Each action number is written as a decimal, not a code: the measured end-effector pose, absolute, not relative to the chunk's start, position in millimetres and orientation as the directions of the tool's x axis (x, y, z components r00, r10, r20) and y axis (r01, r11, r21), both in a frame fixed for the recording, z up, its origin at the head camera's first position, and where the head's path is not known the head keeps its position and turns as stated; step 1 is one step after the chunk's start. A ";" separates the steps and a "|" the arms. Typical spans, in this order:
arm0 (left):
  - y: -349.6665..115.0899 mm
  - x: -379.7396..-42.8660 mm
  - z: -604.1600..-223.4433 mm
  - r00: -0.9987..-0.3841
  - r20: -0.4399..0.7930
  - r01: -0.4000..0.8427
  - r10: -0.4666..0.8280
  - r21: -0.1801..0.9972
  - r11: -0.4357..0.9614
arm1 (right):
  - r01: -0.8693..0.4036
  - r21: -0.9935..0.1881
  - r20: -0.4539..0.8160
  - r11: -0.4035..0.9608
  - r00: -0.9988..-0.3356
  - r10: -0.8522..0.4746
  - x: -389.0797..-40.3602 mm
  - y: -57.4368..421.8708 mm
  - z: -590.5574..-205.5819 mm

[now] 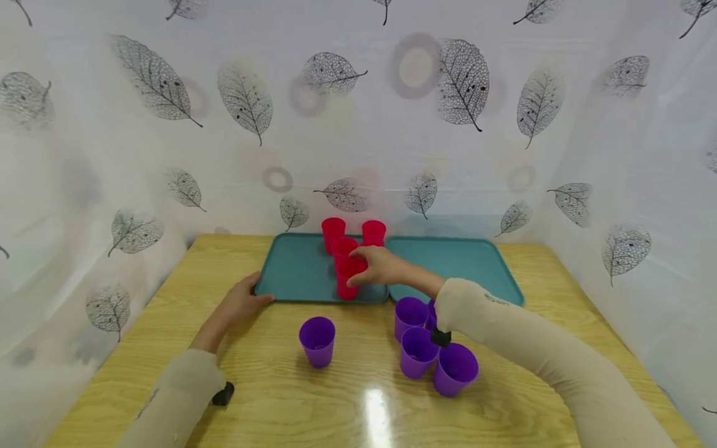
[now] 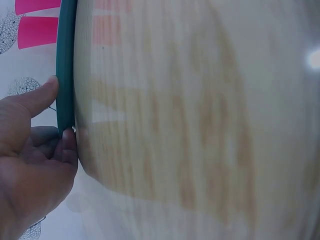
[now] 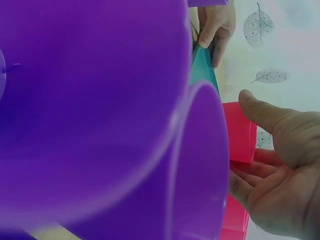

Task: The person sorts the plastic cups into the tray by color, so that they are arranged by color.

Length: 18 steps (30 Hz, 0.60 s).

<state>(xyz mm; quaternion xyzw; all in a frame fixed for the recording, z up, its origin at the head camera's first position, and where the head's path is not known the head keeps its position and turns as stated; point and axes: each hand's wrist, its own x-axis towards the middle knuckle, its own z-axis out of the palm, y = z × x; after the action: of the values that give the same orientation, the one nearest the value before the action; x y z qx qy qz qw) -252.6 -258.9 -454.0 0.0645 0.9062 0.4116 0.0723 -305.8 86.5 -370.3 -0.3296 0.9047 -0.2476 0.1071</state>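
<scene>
My left hand point(image 1: 241, 303) holds the front left corner of the left teal tray point(image 1: 299, 274); in the left wrist view the thumb lies on one side of its rim and the fingers on the other. At that tray's right front stands a red cup point(image 1: 348, 287), with the thumb and fingers of my right hand point(image 1: 381, 266) around it. Another red cup point(image 1: 343, 247) stands right behind it, and two more, a left one point(image 1: 333, 233) and a right one point(image 1: 373, 233), are at the back. Purple cups fill much of the right wrist view, the nearest one point(image 3: 100, 110) blurred.
A second teal tray point(image 1: 459, 264) adjoins the first on the right. One purple cup point(image 1: 317, 342) stands alone on the wooden table point(image 1: 269, 398). Several purple cups point(image 1: 456, 370) cluster under my right forearm, one partly hidden by the sleeve. A leaf-patterned curtain point(image 1: 358, 143) encloses the table.
</scene>
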 end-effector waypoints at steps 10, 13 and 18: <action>-259.1 -254.0 -456.1 -0.981 -0.076 0.060 0.178 0.755 0.653 | -0.555 -0.497 -0.024 0.668 -0.760 -0.649 -303.9 84.2 -369.7; -259.9 -253.4 -456.0 -0.981 -0.071 0.067 0.183 0.753 0.654 | -0.554 -0.497 -0.018 0.668 -0.763 -0.646 -305.3 85.7 -369.3; -260.6 -252.9 -455.9 -0.980 -0.068 0.074 0.188 0.752 0.655 | -0.547 -0.517 -0.014 0.659 -0.764 -0.645 -305.6 90.7 -368.2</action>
<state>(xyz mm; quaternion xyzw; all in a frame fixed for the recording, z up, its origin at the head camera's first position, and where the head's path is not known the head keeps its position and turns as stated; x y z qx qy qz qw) -252.9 -260.6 -455.9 0.0722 0.9071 0.4087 0.0700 -305.6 90.7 -368.2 -0.3290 0.9054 -0.2499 0.0983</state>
